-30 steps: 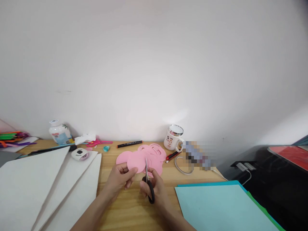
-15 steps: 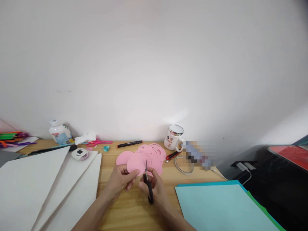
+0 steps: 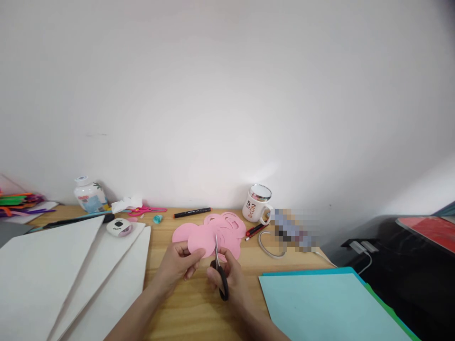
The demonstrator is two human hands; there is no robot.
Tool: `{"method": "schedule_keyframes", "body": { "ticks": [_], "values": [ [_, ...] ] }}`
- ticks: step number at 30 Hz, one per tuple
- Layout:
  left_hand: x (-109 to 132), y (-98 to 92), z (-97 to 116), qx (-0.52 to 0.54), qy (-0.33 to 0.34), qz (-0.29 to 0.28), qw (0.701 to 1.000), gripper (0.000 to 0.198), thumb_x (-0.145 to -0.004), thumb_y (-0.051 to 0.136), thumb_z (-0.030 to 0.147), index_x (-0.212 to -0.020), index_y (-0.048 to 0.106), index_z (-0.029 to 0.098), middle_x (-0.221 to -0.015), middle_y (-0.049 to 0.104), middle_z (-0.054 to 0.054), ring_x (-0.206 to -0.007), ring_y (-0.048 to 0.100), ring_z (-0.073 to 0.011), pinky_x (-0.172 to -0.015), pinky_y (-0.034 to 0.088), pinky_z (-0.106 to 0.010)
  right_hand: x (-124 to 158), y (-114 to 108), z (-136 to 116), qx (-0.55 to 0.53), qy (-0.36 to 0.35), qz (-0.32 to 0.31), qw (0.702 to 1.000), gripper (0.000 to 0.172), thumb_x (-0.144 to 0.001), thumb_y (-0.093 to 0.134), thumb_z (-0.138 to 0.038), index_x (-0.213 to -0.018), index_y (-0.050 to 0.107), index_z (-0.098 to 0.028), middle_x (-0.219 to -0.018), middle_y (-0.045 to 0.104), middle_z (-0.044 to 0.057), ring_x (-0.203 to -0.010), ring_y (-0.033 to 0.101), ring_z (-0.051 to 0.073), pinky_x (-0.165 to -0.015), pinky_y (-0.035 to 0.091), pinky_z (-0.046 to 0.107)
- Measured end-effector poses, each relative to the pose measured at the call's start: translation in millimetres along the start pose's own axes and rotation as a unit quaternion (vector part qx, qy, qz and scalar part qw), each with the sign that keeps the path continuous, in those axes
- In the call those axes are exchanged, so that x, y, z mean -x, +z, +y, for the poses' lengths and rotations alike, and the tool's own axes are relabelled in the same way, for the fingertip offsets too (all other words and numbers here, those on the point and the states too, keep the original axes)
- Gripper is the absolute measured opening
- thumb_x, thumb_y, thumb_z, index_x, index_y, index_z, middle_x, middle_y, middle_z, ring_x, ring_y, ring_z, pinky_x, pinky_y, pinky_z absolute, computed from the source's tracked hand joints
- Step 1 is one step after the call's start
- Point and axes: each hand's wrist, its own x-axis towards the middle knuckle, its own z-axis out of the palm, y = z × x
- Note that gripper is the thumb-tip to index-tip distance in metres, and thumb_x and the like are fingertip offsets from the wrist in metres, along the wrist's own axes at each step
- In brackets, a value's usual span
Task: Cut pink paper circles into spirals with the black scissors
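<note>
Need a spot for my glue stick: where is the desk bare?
Bare wood lies between the white sheets and the left hand, and a strip between the right hand and the blue paper. Crowded around the pink circles and mug.

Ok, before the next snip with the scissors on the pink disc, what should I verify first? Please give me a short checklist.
1. The left hand pinches the pink disc at its lower edge: ok.
2. The right hand has its fingers through the black handles of the scissors: ok.
3. The blades point up along the disc's right side: ok.
4. The left thumb sits apart from the blades: ok.
5. A drawn line on the disc to follow: cannot tell.
6. How far the blades are open: cannot tell, they show only as a thin line.
</note>
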Motion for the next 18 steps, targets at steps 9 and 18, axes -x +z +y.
{"method": "schedule_keyframes", "body": {
  "ticks": [9,18],
  "values": [
    [-4,-2.1,-4,0.017,0.01,0.015,1.0,0.036,-0.064,0.065,0.039,-0.047,0.046,0.015,-0.033,0.042,0.008,-0.027,0.031,-0.003,-0.031,0.021,-0.016,0,2,-3,0.001,0.021,0.002,1.0,0.042,-0.068,0.065,-0.041,-0.093,0.038,-0.019,-0.042,0.044,-0.012,-0.036,0.036,0.006,-0.037,0.027,0.017],
    [-2,1.0,-2,0.023,-0.02,0.021,0.999,0.035,-0.062,0.066,0.039,-0.047,0.047,0.015,-0.033,0.046,0.006,-0.026,0.033,-0.0035,-0.03,0.021,-0.016,1,2,7,0.0,0.019,-0.013,1.0,0.044,-0.067,0.065,-0.043,-0.094,0.039,-0.019,-0.045,0.047,-0.01,-0.037,0.038,0.007,-0.038,0.029,0.017]
  ]
}}
